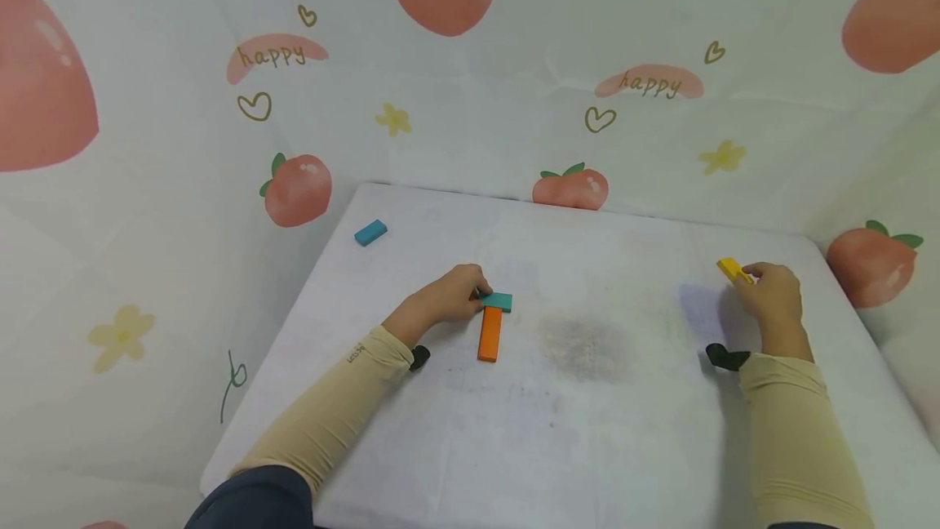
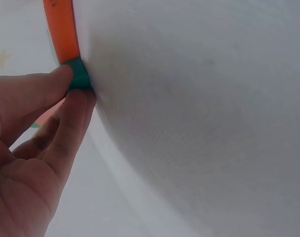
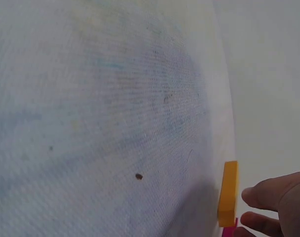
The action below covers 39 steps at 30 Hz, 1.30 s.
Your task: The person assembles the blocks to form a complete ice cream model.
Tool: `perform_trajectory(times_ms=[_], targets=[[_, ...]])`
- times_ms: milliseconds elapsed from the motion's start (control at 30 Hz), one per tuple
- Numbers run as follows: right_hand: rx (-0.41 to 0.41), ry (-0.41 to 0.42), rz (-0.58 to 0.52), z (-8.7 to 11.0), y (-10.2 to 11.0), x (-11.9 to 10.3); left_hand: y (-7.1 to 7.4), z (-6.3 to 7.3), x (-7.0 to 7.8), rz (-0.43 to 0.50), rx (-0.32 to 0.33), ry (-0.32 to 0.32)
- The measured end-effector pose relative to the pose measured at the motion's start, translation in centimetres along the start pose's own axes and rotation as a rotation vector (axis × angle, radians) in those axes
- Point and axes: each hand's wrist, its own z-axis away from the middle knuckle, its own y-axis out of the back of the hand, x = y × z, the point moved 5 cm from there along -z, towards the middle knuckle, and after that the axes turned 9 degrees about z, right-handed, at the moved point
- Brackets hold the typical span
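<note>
My left hand (image 1: 458, 294) pinches the left end of a teal block (image 1: 501, 301) between thumb and fingers. This block lies crosswise at the far end of an orange block (image 1: 489, 335), so the two form a T on the table. The left wrist view shows the green end (image 2: 79, 75) against the orange block (image 2: 62, 29). Over at the right, my right hand (image 1: 774, 294) is at the near end of a yellow block (image 1: 729, 268). In the right wrist view a small gap separates the thumb from the yellow block (image 3: 228, 195); a pink piece (image 3: 229, 231) shows below it.
A blue block (image 1: 370, 233) lies near the table's far left corner. The white table (image 1: 617, 447) carries a grey smudge between the hands. Dark wrist-camera parts (image 1: 727, 357) jut out beside the sleeves. A fruit-printed cloth (image 1: 477, 88) hangs behind the table.
</note>
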Motion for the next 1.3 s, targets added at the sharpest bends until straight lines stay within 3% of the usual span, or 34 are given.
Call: perform_trajectory(times_ms=[233,467,1033,1300], targets=[[0.013,0.019,-0.020,0.0,-0.2,0.0,0.0,0.2,0.0,-0.006,-0.001,0.005],[-0.005,-0.022,-0.030,-0.2,-0.3,0.5,0.0,0.0,0.0,-0.013,0.002,-0.010],[-0.007,0.008,-0.040,-0.5,-0.6,0.6,-0.1,0.2,-0.2,0.013,0.006,0.003],[0.046,0.059,-0.045,-0.5,-1.0,-0.2,0.0,0.2,-0.2,0.016,0.010,0.010]])
